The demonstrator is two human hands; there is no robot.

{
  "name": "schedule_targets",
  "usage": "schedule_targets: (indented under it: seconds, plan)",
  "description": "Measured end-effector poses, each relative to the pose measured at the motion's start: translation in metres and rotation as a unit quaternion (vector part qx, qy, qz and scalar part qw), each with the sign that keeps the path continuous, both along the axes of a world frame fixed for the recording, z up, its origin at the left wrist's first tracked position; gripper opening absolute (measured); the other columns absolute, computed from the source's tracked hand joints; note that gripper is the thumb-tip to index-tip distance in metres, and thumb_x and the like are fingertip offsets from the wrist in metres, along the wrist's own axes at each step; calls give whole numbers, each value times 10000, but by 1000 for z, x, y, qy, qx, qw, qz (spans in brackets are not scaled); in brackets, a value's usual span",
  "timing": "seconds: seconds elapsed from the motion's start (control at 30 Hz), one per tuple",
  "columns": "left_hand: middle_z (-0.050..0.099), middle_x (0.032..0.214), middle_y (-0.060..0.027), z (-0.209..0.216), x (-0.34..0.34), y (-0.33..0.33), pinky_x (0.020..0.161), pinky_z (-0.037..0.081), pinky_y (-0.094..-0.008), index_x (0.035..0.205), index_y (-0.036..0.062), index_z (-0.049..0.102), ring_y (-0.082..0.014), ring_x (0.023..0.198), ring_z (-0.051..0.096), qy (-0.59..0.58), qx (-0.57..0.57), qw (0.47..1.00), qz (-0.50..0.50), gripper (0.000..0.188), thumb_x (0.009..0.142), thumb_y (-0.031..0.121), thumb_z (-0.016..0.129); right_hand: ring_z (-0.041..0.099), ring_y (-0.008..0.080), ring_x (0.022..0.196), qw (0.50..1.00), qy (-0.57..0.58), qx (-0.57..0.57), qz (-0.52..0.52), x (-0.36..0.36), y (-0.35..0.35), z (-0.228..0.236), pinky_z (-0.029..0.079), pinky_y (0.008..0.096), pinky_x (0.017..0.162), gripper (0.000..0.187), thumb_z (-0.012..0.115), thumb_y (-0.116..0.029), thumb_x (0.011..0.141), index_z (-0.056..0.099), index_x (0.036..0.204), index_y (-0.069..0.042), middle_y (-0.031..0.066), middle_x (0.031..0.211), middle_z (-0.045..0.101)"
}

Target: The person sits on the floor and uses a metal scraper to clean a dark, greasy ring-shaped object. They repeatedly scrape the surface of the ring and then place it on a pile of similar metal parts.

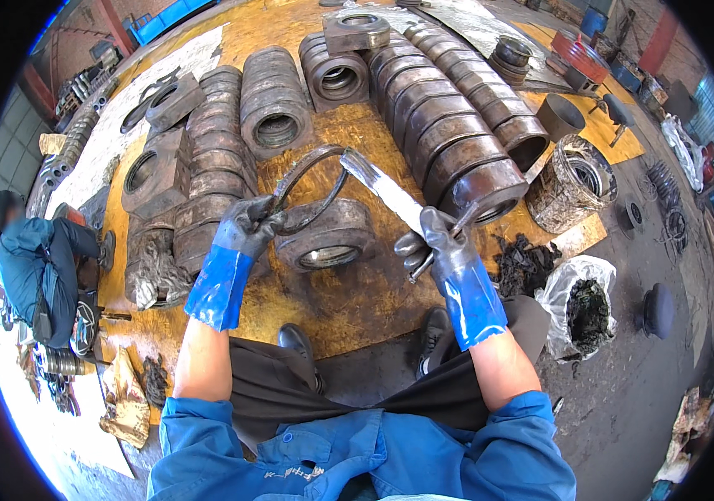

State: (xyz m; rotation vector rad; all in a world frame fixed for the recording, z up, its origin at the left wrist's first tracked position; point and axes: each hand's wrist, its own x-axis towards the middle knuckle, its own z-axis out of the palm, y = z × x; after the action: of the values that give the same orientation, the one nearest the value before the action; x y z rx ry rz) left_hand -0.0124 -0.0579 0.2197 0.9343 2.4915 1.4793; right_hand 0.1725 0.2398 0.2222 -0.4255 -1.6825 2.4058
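My left hand, in a blue glove with dark, dirty fingers, is closed around the near left side of a thin dark metal ring. The ring is tilted up above the work board. In my right hand, gloved alike, is a long flat bar-like tool, grey at its far end and white along the middle. Its far end meets the upper right of the ring; its exact kind I cannot make out. Below the ring sits a thick, greasy metal collar with a round bore.
Rows of stacked metal collars stand ahead on an oily yellow board. To the right are a grease-smeared bucket, dark rags and a plastic-lined container of black sludge. A co-worker sits at left.
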Motion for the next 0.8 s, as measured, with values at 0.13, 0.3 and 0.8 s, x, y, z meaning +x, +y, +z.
schedule_targets:
  seconds: [0.13, 0.3, 0.8]
  plan:
    - [696, 964, -48, -3, 3, 7, 821, 499, -262, 1118, -25, 647, -107, 885, 610, 54, -40, 998, 17, 271, 852, 19, 661, 639, 135, 562, 996, -12, 81, 17, 9, -8, 10, 513, 260, 485, 513, 581, -477, 938, 612, 1103, 8, 105, 741, 699]
    - [690, 865, -36, -14, -6, 11, 720, 489, -254, 1079, -22, 662, -89, 784, 582, 81, -80, 993, 24, 229, 856, 28, 657, 628, 108, 653, 988, 3, 154, 24, 14, -30, 13, 498, 254, 586, 403, 541, -398, 977, 628, 1003, -5, 58, 742, 677]
    - [691, 933, -185, 3, 15, 33, 773, 517, -403, 1099, 34, 674, -318, 849, 667, 234, -181, 955, 12, 299, 818, 135, 696, 608, 168, 478, 999, -6, -28, -44, 13, 6, 9, 490, 275, 405, 541, 625, -480, 910, 606, 1117, 19, 129, 721, 688]
